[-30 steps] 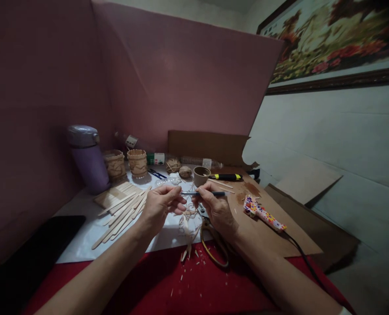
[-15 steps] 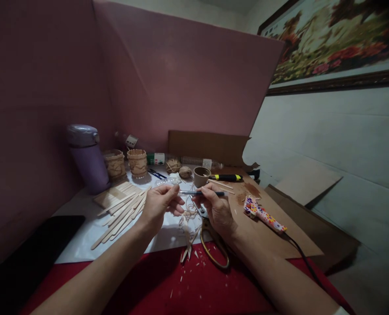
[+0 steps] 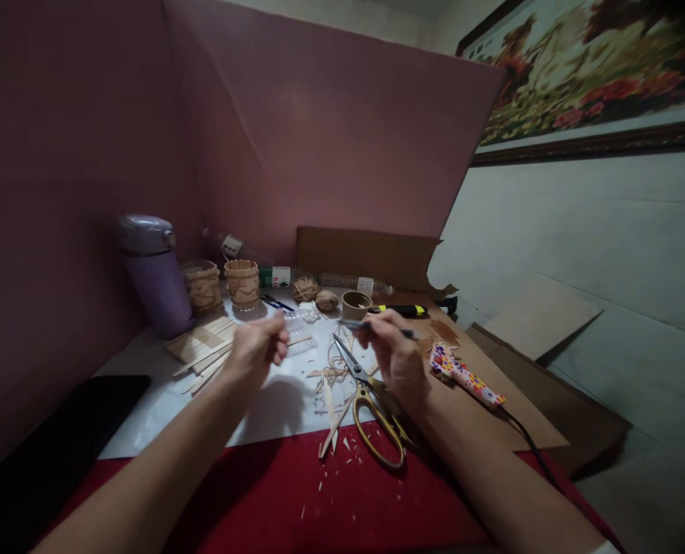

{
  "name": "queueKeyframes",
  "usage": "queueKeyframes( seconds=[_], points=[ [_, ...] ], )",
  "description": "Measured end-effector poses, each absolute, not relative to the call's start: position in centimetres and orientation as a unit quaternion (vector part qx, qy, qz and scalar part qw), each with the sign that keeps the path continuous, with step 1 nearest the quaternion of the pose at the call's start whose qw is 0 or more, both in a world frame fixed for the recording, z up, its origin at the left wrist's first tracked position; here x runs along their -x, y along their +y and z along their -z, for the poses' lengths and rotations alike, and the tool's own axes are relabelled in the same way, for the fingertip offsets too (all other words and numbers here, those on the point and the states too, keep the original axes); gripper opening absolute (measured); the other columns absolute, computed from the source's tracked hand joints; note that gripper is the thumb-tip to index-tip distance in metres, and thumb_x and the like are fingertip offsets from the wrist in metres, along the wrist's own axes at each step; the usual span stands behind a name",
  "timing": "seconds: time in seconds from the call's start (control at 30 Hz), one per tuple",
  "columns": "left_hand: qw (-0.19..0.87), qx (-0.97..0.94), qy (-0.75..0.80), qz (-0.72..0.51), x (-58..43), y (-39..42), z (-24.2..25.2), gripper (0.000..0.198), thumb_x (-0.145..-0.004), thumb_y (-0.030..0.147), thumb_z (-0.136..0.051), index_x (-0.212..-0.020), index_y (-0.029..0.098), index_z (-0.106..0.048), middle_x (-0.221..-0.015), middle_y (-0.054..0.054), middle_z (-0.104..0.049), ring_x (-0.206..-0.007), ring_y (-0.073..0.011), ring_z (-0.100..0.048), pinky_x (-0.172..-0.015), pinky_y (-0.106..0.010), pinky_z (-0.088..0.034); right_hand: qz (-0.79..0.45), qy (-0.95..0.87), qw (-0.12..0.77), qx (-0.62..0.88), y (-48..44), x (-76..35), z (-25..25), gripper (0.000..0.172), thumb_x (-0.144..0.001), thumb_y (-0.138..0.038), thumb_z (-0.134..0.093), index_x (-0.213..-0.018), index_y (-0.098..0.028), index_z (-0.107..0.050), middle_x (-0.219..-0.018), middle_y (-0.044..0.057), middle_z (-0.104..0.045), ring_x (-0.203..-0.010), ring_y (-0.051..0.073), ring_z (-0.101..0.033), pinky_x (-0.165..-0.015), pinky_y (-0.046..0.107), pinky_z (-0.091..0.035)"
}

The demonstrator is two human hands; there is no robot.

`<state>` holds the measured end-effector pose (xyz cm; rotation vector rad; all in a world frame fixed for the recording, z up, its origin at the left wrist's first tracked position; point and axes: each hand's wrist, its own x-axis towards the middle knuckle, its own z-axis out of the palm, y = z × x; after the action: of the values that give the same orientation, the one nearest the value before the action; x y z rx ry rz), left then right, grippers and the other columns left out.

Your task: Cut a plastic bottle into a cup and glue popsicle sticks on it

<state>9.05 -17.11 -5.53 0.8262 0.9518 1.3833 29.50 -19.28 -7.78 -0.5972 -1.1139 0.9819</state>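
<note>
Pinched between the thumb and fingers of my right hand (image 3: 399, 362), the pen (image 3: 410, 333) lies nearly level above the white sheet (image 3: 273, 419), tip pointing left, just near of the small cardboard ring (image 3: 355, 305). My left hand (image 3: 255, 350) hangs over the loose craft sticks (image 3: 201, 355) with its fingers curled in; motion blur hides whether anything sits inside them, so I cannot tell. As for progress, I judge the work partly done: two stick cups (image 3: 242, 283) stand finished at the far left beside the purple flask (image 3: 153, 273), twine scraps (image 3: 334, 375) and wood trimmings litter the sheet and the red cloth (image 3: 319, 500), yet a good pile of sticks lies unused, and the glue gun (image 3: 463, 375) rests idle on the cardboard to the right. Half a second ago both hands met at the pen, the left one pinching its tip end; now they have parted, the left drawn away to the left, the right carried the pen farther and rightward, and the gold-handled scissors (image 3: 371, 400), which my right hand partly covered, lie open in plain view.
</note>
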Motion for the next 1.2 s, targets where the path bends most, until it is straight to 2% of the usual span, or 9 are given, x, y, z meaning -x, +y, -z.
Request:
queueKeyframes(
  seconds=[0.1, 0.23, 0.37, 0.57, 0.73, 0.9, 1.2],
  points=[
    [0.548, -0.319, 0.407, -0.658, -7.2, -16.2, 4.8, 0.025, -0.083, 0.01, -0.06, -0.06, 0.013, -0.053, -0.046, 0.001, -0.054, -0.029, -0.0046, -0.042, -0.027, -0.014, -0.026, -0.457, -0.435, 0.738, 0.239, -18.9, -30.2, 6.8, 0.012, -0.077, -0.024, -0.067, -0.066, -0.02, -0.063, -0.062, -0.002, -0.066, -0.057, 0.012, -0.056, -0.058, 0.026, -0.041],
    [0.577, -0.361, 0.382, -0.625, -7.7, -16.7, 4.7, 0.023, -0.085, 0.016, -0.062, -0.064, 0.012, -0.056, -0.05, -0.001, -0.058, -0.033, -0.0074, -0.048, -0.029, -0.016, -0.033, -0.473, -0.426, 0.731, 0.247, -18.8, -30.2, 6.6, 0.013, -0.075, -0.028, -0.069, -0.066, -0.02, -0.064, -0.059, 0.0, -0.067, -0.053, 0.013, -0.058, -0.051, 0.025, -0.041],
    [0.622, -0.399, 0.341, -0.582, -9.6, -17.7, 5.5, 0.021, -0.077, 0.024, -0.075, -0.07, 0.012, -0.059, -0.054, -0.002, -0.062, -0.036, -0.0093, -0.052, -0.032, -0.016, -0.037, -0.475, -0.418, 0.733, 0.248, -19.0, -29.7, 6.6, 0.016, -0.074, -0.03, -0.071, -0.066, -0.019, -0.065, -0.056, 0.001, -0.068, -0.05, 0.012, -0.058, -0.048, 0.023, -0.042],
    [0.661, -0.419, 0.28, -0.555, -10.4, -18.3, 6.1, 0.035, -0.063, 0.031, -0.088, -0.078, 0.009, -0.065, -0.063, -0.005, -0.066, -0.047, -0.011, -0.059, -0.042, -0.018, -0.043, -0.477, -0.416, 0.736, 0.238, -19.0, -29.4, 6.7, 0.022, -0.076, -0.034, -0.074, -0.064, -0.019, -0.064, -0.056, -0.001, -0.067, -0.048, 0.011, -0.058, -0.046, 0.021, -0.042],
    [0.682, -0.408, 0.249, -0.553, -10.6, -18.5, 6.1, 0.031, -0.06, 0.018, -0.089, -0.082, 0.009, -0.069, -0.068, -0.006, -0.068, -0.053, -0.0116, -0.061, -0.048, -0.018, -0.047, -0.467, -0.44, 0.733, 0.227, -19.4, -29.1, 6.8, 0.022, -0.078, -0.033, -0.075, -0.066, -0.019, -0.064, -0.058, -0.001, -0.067, -0.051, 0.01, -0.059, -0.047, 0.02, -0.043],
    [0.723, -0.373, 0.214, -0.541, -10.5, -18.4, 6.1, 0.018, -0.063, 0.002, -0.081, -0.078, 0.007, -0.071, -0.073, -0.007, -0.067, -0.06, -0.0094, -0.061, -0.055, -0.016, -0.05, -0.436, -0.486, 0.722, 0.228, -20.2, -28.7, 6.7, 0.022, -0.08, -0.033, -0.072, -0.066, -0.018, -0.064, -0.059, -0.002, -0.064, -0.048, 0.01, -0.055, -0.046, 0.022, -0.039],
    [0.787, -0.316, 0.135, -0.512, -10.2, -18.4, 6.0, 0.017, -0.066, -0.006, -0.071, -0.078, 0.006, -0.073, -0.079, -0.009, -0.066, -0.059, -0.0051, -0.056, -0.059, -0.013, -0.051, -0.401, -0.552, 0.688, 0.247, -21.4, -28.9, 7.7, 0.02, -0.09, -0.033, -0.066, -0.074, -0.021, -0.062, -0.067, -0.003, -0.065, -0.059, 0.011, -0.056, -0.06, 0.027, -0.042]
  ],
)
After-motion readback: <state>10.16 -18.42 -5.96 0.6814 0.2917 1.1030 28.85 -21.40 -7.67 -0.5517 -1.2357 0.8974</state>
